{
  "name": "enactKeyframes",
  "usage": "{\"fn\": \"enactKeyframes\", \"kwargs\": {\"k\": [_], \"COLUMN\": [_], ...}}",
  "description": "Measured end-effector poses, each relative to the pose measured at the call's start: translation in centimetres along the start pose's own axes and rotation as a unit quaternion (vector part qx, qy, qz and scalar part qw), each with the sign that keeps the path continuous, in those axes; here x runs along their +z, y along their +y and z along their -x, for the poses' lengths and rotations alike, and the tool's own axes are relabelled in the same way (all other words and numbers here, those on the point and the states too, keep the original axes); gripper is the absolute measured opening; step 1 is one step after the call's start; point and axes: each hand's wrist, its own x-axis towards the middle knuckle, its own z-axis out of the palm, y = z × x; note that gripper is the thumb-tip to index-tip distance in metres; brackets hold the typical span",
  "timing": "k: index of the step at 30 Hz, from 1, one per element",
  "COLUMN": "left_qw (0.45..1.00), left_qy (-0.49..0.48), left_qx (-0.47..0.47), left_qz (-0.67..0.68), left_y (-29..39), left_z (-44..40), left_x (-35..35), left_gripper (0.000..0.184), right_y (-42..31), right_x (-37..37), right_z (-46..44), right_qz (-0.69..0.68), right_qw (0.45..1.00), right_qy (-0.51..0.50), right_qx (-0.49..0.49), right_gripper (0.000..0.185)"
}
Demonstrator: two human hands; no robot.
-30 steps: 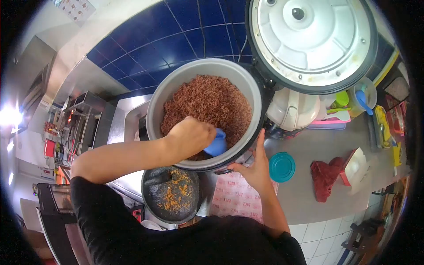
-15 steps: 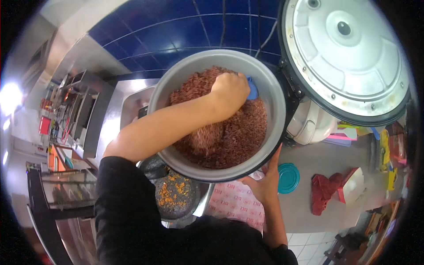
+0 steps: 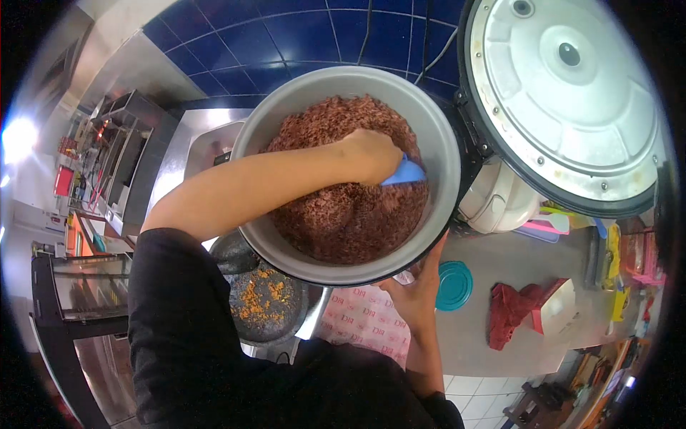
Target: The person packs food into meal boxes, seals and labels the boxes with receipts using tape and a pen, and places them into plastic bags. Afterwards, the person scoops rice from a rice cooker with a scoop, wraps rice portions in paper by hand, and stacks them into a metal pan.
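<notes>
A large rice cooker (image 3: 250, 136) with a grey inner pot holds reddish-brown cooked rice (image 3: 343, 114). My left hand (image 3: 371, 156) is closed around a blue rice paddle (image 3: 406, 173), its blade dipping into the rice at the pot's right side. My left forearm crosses over the pot and covers part of the rice. Against the cooker's near right outer wall, my right hand (image 3: 418, 289) grips the side, thumb and fingers spread along it; some fingertips are hidden behind the rim.
The cooker's hinged lid (image 3: 564, 100) stands raised at the right. Near my body are a stone mortar (image 3: 268, 307) with orange bits and pink printed paper (image 3: 364, 318). A teal round lid (image 3: 454, 286) and a dark red cloth (image 3: 511, 311) lie on the steel counter.
My left hand has moved down and slightly left with the paddle, showing more of the blue blade. The far rice is more exposed. My right hand stays on the cooker's side.
</notes>
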Motion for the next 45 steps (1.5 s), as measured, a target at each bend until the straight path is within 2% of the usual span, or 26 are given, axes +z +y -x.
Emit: {"fn": "enactKeyframes", "kwargs": {"k": [6, 8, 12, 14, 16, 19, 20, 22, 23, 27, 29, 33, 35, 38, 39, 45], "left_qw": [1.000, 0.998, 0.993, 0.979, 0.972, 0.948, 0.948, 0.917, 0.913, 0.938, 0.958, 0.973, 0.972, 0.973, 0.973, 0.975], "left_qy": [0.015, -0.015, -0.030, 0.064, 0.083, 0.111, 0.108, 0.142, 0.163, 0.091, 0.013, 0.010, -0.085, -0.083, -0.082, -0.085], "left_qx": [0.025, 0.059, 0.046, 0.036, 0.010, -0.114, -0.116, -0.223, -0.224, -0.216, -0.177, -0.145, -0.174, -0.179, -0.181, -0.174], "left_qz": [0.005, -0.016, -0.102, -0.188, -0.218, -0.275, -0.277, -0.298, -0.300, -0.256, -0.223, -0.182, -0.132, -0.118, -0.120, -0.108], "left_y": [2.1, 1.9, 1.8, 1.1, 0.7, 0.2, -0.3, -2.1, -3.3, -5.0, -5.7, -5.8, -5.3, -4.1, -3.7, -1.0], "left_z": [4.6, 7.5, 13.9, 15.5, 16.8, 17.9, 17.6, 16.4, 15.7, 13.0, 12.3, 11.1, 10.3, 10.3, 10.5, 11.8], "left_x": [2.7, 3.3, 3.4, 3.1, 1.7, -0.9, -0.9, 0.1, 0.7, 2.0, 2.8, 3.0, 2.2, 2.2, 2.4, 3.3], "left_gripper": [0.020, 0.027, 0.037, 0.045, 0.046, 0.054, 0.054, 0.054, 0.052, 0.044, 0.034, 0.027, 0.025, 0.024, 0.024, 0.024], "right_y": [-0.3, -0.3, -1.0, -0.9, -1.2, -1.1, -1.1, -1.4, -1.5, -0.9, -0.4, -0.6, -0.2, 0.0, -0.1, -0.2], "right_x": [0.3, 0.3, 0.5, 0.4, 0.4, 0.4, 0.4, 0.4, 0.4, 0.3, 0.3, 0.2, 0.2, 0.2, 0.1, 0.0], "right_z": [0.2, 0.1, 0.2, 0.3, 0.3, 0.3, 0.3, 0.4, 0.4, 0.4, 0.2, 0.6, 0.4, 0.3, 0.3, 0.4], "right_qz": [-0.042, 0.006, -0.011, 0.010, 0.023, 0.030, 0.023, 0.028, 0.036, 0.018, -0.012, 0.008, 0.068, 0.090, 0.054, 0.071], "right_qw": [0.999, 1.000, 1.000, 1.000, 0.999, 0.999, 0.999, 0.999, 0.999, 0.999, 0.999, 0.999, 0.994, 0.989, 0.994, 0.992], "right_qy": [0.011, 0.023, 0.024, 0.024, 0.026, 0.031, 0.033, 0.031, 0.032, 0.030, 0.023, 0.020, 0.034, 0.041, 0.027, 0.033], "right_qx": [0.031, -0.004, -0.004, 0.004, 0.003, -0.006, -0.014, -0.003, 0.009, 0.001, -0.041, -0.035, -0.075, -0.112, -0.089, -0.100], "right_gripper": [0.150, 0.150, 0.151, 0.152, 0.151, 0.151, 0.151, 0.150, 0.149, 0.147, 0.145, 0.144, 0.141, 0.140, 0.137, 0.137]}}
